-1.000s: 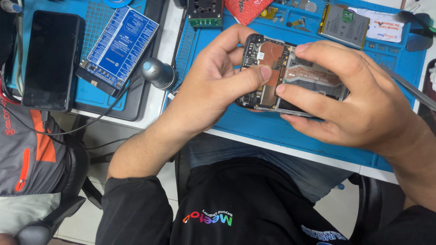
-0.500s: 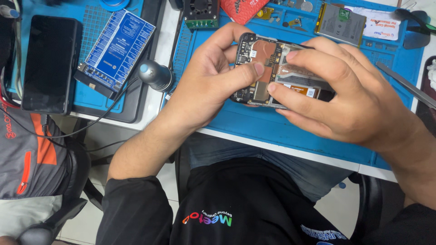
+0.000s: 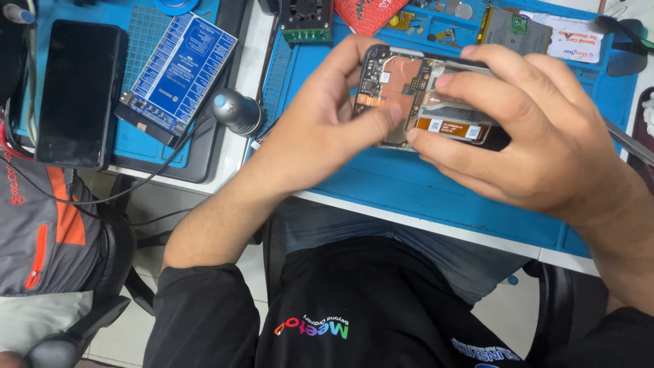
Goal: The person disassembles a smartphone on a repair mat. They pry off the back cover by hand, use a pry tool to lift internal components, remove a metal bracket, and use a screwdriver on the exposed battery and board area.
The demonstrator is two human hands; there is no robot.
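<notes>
Nearest to me, both forearms reach out from dark sleeves over the desk's near edge. My left hand (image 3: 320, 136) curls around the left end of the opened phone (image 3: 415, 102), thumb pressed on its exposed inner face and fingers wrapped behind its far edge. My right hand (image 3: 538, 143) covers the phone's right end from above, fingertips (image 3: 422, 136) pinching its near edge and one finger resting on the metal shield. The phone hangs between the two hands, just above the blue work mat (image 3: 409, 191), back cover off, with copper foil and a circuit board showing. Left of my left hand, a round grey knob (image 3: 235, 112) sits by the mat's left edge. Farther left lie a blue test board (image 3: 180, 71) and a black phone (image 3: 78, 92), screen dark. At the mat's far edge I see a small black fan module (image 3: 306, 20) and a red case (image 3: 371, 13).
</notes>
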